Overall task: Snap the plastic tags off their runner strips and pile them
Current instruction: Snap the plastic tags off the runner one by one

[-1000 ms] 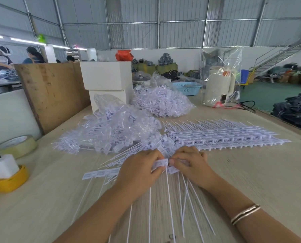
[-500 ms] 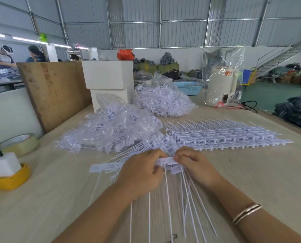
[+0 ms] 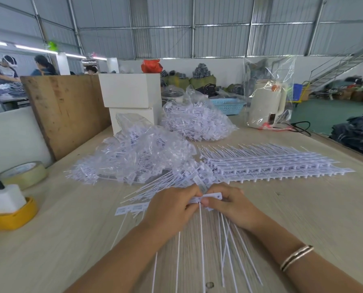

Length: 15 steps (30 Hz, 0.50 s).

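A: How are the hands posed?

B: The left hand (image 3: 172, 208) and right hand (image 3: 229, 205) are set knuckle to knuckle near the table's (image 3: 70, 240) front. Both are curled; a strip of tags (image 3: 132, 208) is pinched by the left, one tag (image 3: 213, 196) by the right. Long white tails (image 3: 201, 240) are fanned back toward the body between the forearms.

A: And further out?

B: Bare tabletop is seen at either side of the wrists. A yellow holder (image 3: 11, 216) and tape roll (image 3: 26, 173) are kept at the left edge. Beyond the fingers, loose tags in plastic bags (image 3: 138, 153) are heaped left, stacked runner strips (image 3: 271, 163) laid right. A wooden board (image 3: 66, 111) is stood along the far left.
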Each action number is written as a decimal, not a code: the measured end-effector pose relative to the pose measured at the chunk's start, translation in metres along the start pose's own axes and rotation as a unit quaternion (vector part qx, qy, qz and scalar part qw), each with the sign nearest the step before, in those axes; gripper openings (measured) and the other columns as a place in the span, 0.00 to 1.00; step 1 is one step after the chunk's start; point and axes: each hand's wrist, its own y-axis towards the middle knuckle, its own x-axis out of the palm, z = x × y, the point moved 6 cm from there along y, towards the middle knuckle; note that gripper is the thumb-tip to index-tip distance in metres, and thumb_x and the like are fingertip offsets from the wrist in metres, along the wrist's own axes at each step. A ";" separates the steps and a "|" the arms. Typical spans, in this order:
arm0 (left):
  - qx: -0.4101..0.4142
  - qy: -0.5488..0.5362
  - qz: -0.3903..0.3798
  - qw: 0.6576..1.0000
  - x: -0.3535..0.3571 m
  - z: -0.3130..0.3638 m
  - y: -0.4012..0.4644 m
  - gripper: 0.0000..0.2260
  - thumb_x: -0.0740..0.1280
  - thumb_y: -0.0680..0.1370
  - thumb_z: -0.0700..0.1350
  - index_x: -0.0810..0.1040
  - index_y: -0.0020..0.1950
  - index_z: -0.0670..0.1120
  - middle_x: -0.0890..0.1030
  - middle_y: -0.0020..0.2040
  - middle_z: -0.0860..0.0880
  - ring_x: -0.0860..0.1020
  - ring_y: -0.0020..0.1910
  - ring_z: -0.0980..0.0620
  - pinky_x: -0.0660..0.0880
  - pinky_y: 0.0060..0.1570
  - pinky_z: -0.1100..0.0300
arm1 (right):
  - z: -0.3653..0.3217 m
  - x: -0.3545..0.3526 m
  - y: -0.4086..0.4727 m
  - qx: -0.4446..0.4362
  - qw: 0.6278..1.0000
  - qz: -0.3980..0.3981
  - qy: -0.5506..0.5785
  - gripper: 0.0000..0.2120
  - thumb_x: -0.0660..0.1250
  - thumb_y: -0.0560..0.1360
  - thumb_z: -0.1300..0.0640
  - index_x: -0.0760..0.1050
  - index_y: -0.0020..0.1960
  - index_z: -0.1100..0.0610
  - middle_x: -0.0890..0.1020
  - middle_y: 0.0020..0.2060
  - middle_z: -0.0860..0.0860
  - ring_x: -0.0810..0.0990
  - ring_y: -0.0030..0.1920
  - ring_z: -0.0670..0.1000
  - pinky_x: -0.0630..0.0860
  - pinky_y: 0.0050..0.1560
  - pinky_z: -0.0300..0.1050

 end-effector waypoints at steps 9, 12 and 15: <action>-0.048 -0.126 -0.012 0.991 0.007 -0.014 0.003 0.07 0.69 0.75 0.51 0.79 0.52 0.56 0.83 0.46 0.55 0.80 0.43 0.56 0.75 0.44 0.57 | -0.005 0.002 0.001 -0.057 0.996 0.010 -0.060 0.05 0.69 0.74 0.61 0.79 0.39 0.56 0.75 0.30 0.50 0.70 0.33 0.40 0.64 0.40 0.30; -0.049 -0.138 -0.007 0.989 0.009 -0.015 0.004 0.07 0.69 0.74 0.52 0.79 0.52 0.56 0.83 0.46 0.56 0.80 0.43 0.57 0.75 0.44 0.56 | -0.005 0.001 0.002 -0.067 0.996 0.011 -0.058 0.06 0.69 0.74 0.62 0.79 0.39 0.53 0.76 0.31 0.50 0.72 0.33 0.42 0.65 0.39 0.33; -0.047 -0.140 -0.001 0.989 0.008 -0.015 0.005 0.07 0.70 0.74 0.53 0.79 0.51 0.56 0.83 0.46 0.57 0.80 0.43 0.58 0.75 0.44 0.56 | -0.004 0.000 0.002 -0.067 0.996 0.018 -0.060 0.05 0.70 0.74 0.61 0.80 0.40 0.60 0.78 0.34 0.59 0.74 0.35 0.53 0.68 0.42 0.47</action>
